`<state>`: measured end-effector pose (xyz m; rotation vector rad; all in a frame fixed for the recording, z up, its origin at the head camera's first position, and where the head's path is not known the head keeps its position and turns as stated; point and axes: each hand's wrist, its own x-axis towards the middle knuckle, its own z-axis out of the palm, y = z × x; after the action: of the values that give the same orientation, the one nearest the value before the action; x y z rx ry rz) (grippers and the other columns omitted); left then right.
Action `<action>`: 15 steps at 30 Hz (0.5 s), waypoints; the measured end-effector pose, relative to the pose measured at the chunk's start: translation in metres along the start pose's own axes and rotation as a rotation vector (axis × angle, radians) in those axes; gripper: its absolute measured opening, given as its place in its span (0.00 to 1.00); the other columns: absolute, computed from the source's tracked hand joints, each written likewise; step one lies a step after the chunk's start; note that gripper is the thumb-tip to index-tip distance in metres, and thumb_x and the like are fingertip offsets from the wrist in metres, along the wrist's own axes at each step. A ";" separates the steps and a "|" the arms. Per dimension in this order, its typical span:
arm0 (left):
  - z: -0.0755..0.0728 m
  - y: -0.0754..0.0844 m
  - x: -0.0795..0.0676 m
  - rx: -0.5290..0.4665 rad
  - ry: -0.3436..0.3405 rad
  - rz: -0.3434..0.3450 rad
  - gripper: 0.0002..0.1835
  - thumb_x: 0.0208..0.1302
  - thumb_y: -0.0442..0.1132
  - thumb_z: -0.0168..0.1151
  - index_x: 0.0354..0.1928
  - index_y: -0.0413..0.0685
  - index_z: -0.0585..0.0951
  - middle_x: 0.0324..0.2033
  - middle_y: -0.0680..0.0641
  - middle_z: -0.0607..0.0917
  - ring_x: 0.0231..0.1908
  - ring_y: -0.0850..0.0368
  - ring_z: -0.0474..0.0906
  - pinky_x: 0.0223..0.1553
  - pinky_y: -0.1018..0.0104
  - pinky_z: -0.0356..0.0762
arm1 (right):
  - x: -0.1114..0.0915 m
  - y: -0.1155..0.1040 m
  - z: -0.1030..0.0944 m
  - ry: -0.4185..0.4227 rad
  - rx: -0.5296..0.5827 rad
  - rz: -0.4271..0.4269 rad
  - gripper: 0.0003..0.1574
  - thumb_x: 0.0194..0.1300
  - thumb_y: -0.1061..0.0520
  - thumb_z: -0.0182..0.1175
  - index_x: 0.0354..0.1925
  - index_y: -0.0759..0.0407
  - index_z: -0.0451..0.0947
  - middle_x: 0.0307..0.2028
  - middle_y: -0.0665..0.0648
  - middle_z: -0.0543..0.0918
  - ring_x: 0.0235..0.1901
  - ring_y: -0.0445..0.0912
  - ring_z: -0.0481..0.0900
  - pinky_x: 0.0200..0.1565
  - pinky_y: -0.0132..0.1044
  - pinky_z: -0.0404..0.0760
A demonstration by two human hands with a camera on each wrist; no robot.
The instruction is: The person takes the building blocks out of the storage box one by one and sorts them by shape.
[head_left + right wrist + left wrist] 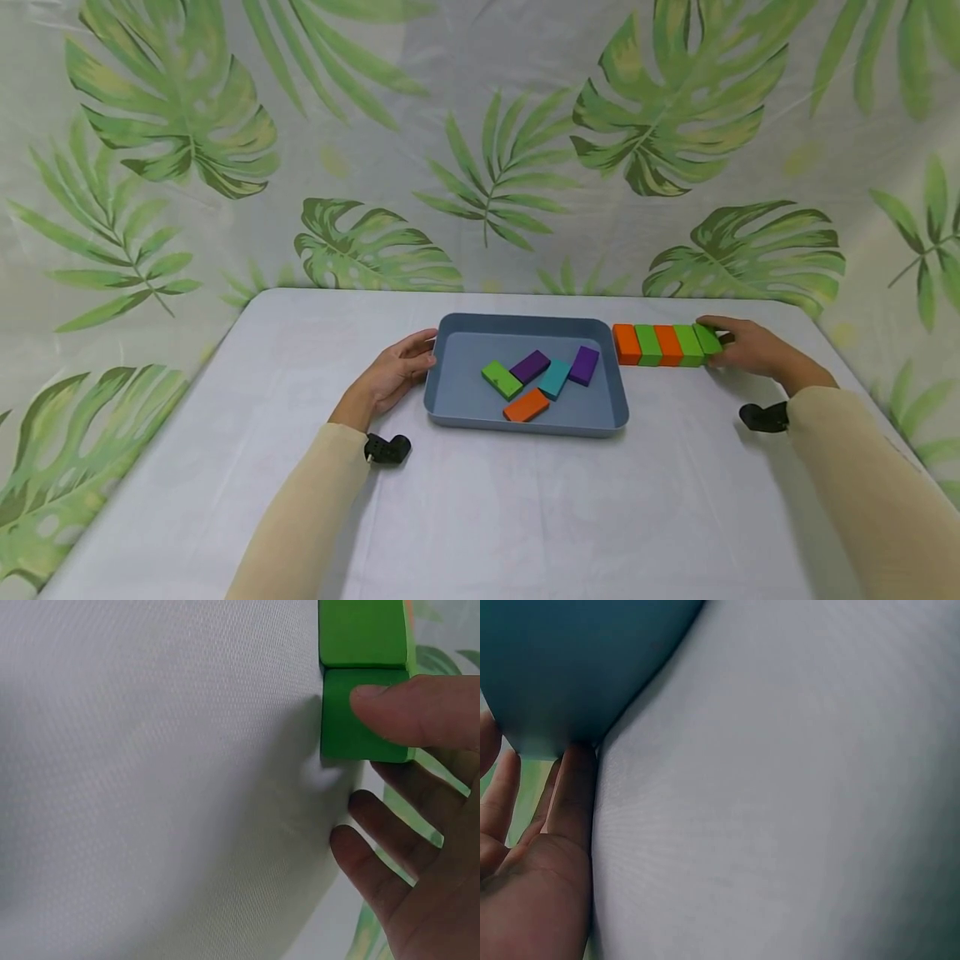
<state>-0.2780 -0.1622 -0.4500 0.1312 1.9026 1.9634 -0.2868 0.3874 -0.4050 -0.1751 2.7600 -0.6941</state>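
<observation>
A: Hands first. Left hand (393,372): fingers extended, touching the left end of the blue-grey tray (459,379), not wrapped round it. Right hand (753,348): thumb and fingers pinch the end green block (707,338).

B: Location of that block?

A: Right end of the block row (668,346), on the worktop (525,517) to the tray's right. Order outward: orange, green, orange, green, green. Right wrist view: it meets the neighbouring green block (687,345). Head view: slightly askew. Cannot tell whether the first orange block (627,345) touches the tray.

B: Tray contents?

A: Five, lying loose: lime block (502,379), inner purple block (530,366), outer purple block (583,365), teal block (554,379), loose orange block (527,406).

B: Step in hand?

A: Judged: placing or squaring the row's end, with the left hand probably steadying the tray.

B: Next move calls for?

A: My reading: light alignment against the neighbour, then a clean release. Too firm a push could buckle the row or press it into the tray.
</observation>
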 end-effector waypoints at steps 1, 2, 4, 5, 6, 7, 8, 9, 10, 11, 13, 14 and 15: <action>0.000 0.000 0.000 -0.001 0.001 0.000 0.34 0.73 0.31 0.53 0.78 0.50 0.56 0.78 0.42 0.54 0.77 0.44 0.54 0.77 0.48 0.52 | -0.001 0.000 0.000 0.003 -0.004 -0.002 0.51 0.59 0.58 0.64 0.74 0.68 0.52 0.68 0.81 0.59 0.61 0.75 0.66 0.58 0.67 0.73; 0.000 0.000 0.000 -0.004 0.003 0.000 0.34 0.73 0.31 0.53 0.78 0.50 0.56 0.78 0.42 0.54 0.76 0.44 0.55 0.77 0.48 0.52 | -0.001 -0.001 0.000 0.004 -0.006 -0.003 0.51 0.59 0.58 0.64 0.74 0.68 0.52 0.68 0.81 0.59 0.61 0.75 0.66 0.58 0.68 0.72; 0.001 0.001 -0.001 -0.007 0.008 0.000 0.34 0.73 0.31 0.53 0.77 0.50 0.57 0.78 0.42 0.55 0.76 0.45 0.55 0.77 0.48 0.53 | -0.002 -0.001 0.001 0.008 -0.010 -0.008 0.51 0.59 0.58 0.64 0.74 0.68 0.52 0.68 0.82 0.59 0.62 0.75 0.65 0.58 0.68 0.72; 0.001 0.001 -0.001 -0.007 0.011 -0.001 0.34 0.73 0.31 0.54 0.77 0.50 0.57 0.78 0.42 0.55 0.76 0.45 0.55 0.77 0.48 0.53 | -0.002 -0.001 0.001 0.009 -0.010 -0.009 0.51 0.59 0.58 0.63 0.74 0.68 0.52 0.68 0.82 0.59 0.62 0.75 0.65 0.59 0.69 0.71; 0.001 0.001 0.000 -0.006 0.013 -0.002 0.34 0.73 0.32 0.54 0.77 0.51 0.57 0.78 0.42 0.55 0.76 0.45 0.55 0.77 0.49 0.53 | -0.002 -0.001 0.001 0.010 -0.009 -0.011 0.51 0.60 0.58 0.63 0.74 0.68 0.52 0.68 0.82 0.59 0.62 0.75 0.65 0.59 0.69 0.71; 0.001 0.000 0.000 -0.004 0.015 -0.002 0.34 0.73 0.32 0.54 0.77 0.51 0.57 0.78 0.42 0.56 0.76 0.45 0.56 0.77 0.49 0.53 | -0.002 -0.001 0.001 0.011 -0.008 -0.012 0.51 0.60 0.58 0.63 0.74 0.68 0.52 0.68 0.82 0.59 0.62 0.75 0.65 0.59 0.69 0.71; 0.001 0.001 0.000 -0.003 0.019 -0.003 0.34 0.72 0.32 0.54 0.77 0.51 0.58 0.78 0.42 0.56 0.76 0.45 0.56 0.77 0.49 0.54 | -0.002 0.000 0.001 0.010 -0.009 -0.013 0.50 0.60 0.58 0.63 0.74 0.68 0.53 0.67 0.82 0.59 0.62 0.75 0.65 0.59 0.70 0.70; 0.001 0.000 0.000 0.001 0.020 -0.004 0.34 0.73 0.32 0.54 0.77 0.51 0.58 0.78 0.42 0.56 0.76 0.46 0.56 0.77 0.49 0.54 | -0.002 0.000 0.001 0.011 -0.011 -0.015 0.50 0.60 0.59 0.63 0.74 0.68 0.53 0.67 0.82 0.59 0.62 0.75 0.65 0.59 0.70 0.70; 0.001 0.000 0.001 0.004 0.021 -0.006 0.34 0.73 0.32 0.54 0.77 0.51 0.58 0.78 0.43 0.56 0.76 0.46 0.56 0.77 0.49 0.54 | -0.002 0.000 0.001 0.009 -0.010 -0.015 0.50 0.60 0.59 0.63 0.74 0.67 0.53 0.67 0.81 0.59 0.62 0.74 0.65 0.60 0.70 0.70; 0.000 0.000 0.001 0.005 0.022 -0.007 0.34 0.73 0.32 0.54 0.77 0.51 0.58 0.78 0.43 0.56 0.76 0.46 0.56 0.77 0.49 0.54 | -0.002 0.000 0.002 0.008 -0.011 -0.017 0.50 0.59 0.59 0.63 0.75 0.67 0.53 0.67 0.81 0.60 0.61 0.74 0.65 0.60 0.70 0.70; 0.000 0.000 0.001 0.005 0.024 -0.010 0.34 0.73 0.32 0.54 0.77 0.51 0.58 0.78 0.43 0.56 0.76 0.46 0.56 0.77 0.49 0.54 | -0.002 0.000 0.001 0.006 -0.016 -0.027 0.52 0.59 0.59 0.64 0.75 0.67 0.52 0.68 0.81 0.59 0.61 0.74 0.65 0.59 0.69 0.70; 0.000 0.000 0.001 0.003 0.024 -0.011 0.33 0.73 0.32 0.54 0.77 0.51 0.58 0.78 0.43 0.56 0.76 0.46 0.56 0.77 0.49 0.54 | -0.002 -0.001 0.001 0.002 -0.010 -0.033 0.53 0.59 0.59 0.64 0.75 0.67 0.51 0.68 0.81 0.59 0.62 0.74 0.65 0.59 0.69 0.71; 0.000 0.000 0.001 0.005 0.025 -0.010 0.33 0.73 0.32 0.54 0.77 0.51 0.58 0.78 0.43 0.56 0.76 0.46 0.56 0.77 0.49 0.54 | -0.002 -0.001 0.000 -0.005 0.003 -0.037 0.54 0.59 0.59 0.65 0.76 0.68 0.49 0.68 0.82 0.57 0.62 0.75 0.65 0.59 0.68 0.72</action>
<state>-0.2788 -0.1616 -0.4506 0.0988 1.9200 1.9621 -0.2846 0.3868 -0.4041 -0.2275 2.7568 -0.7064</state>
